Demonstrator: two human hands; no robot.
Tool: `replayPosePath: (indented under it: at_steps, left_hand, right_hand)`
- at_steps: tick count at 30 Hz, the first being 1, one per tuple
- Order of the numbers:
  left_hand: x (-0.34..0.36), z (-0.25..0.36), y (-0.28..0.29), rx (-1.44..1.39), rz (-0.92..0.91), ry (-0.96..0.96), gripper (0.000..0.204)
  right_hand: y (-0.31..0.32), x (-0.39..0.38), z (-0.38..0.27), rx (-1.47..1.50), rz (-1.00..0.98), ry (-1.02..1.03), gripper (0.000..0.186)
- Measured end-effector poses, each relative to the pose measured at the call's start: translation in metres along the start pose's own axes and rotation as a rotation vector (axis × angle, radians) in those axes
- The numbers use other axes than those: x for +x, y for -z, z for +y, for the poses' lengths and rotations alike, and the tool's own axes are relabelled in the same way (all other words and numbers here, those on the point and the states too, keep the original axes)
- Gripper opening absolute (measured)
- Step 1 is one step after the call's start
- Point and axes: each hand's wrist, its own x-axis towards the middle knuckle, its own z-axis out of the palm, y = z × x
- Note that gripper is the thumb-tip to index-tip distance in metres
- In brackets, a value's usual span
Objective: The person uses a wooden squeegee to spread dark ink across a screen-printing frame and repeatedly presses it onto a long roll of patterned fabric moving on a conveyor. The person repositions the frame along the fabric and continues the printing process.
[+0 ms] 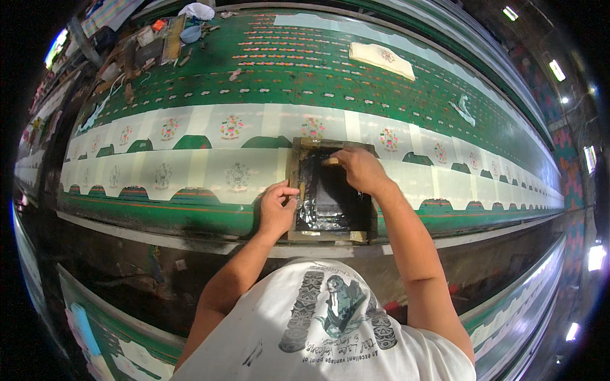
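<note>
A printing screen [333, 236] with a wooden frame and black, ink-smeared mesh lies on the nearer row of pale cloth pieces [202, 166]. My left hand [277, 208] has its fingers curled against the frame's left side, gripping that edge. At the far part of the mesh, my right hand [361, 168] is closed on a squeegee [331, 161]; only a bit of its light wooden edge shows, the rest being hidden by fingers and dark ink. Dark outline prints [237, 176] mark the cloth left of the screen.
Beyond lies a row of cloth pieces with coloured prints [230, 128]. Farther on the long green table [279, 79] sits a folded cream cloth stack [381, 59]. A blue bowl [190, 33] and tools stand at the far left. A pale rail [159, 235] borders the near edge.
</note>
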Motion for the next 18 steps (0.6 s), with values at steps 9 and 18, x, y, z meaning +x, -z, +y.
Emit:
replayPosePath:
  at_steps: [9,18]
  left_hand:
    - [0.006,0.003,0.006,-0.014,-0.049,0.032,0.023]
    - [0.006,0.008,0.008,-0.017,-0.086,0.031,0.023]
  right_hand:
    - [-0.021,-0.034,-0.028,-0.080,0.041,0.018,0.049]
    - [-0.037,-0.107,-0.082,-0.051,0.088,-0.001,0.056]
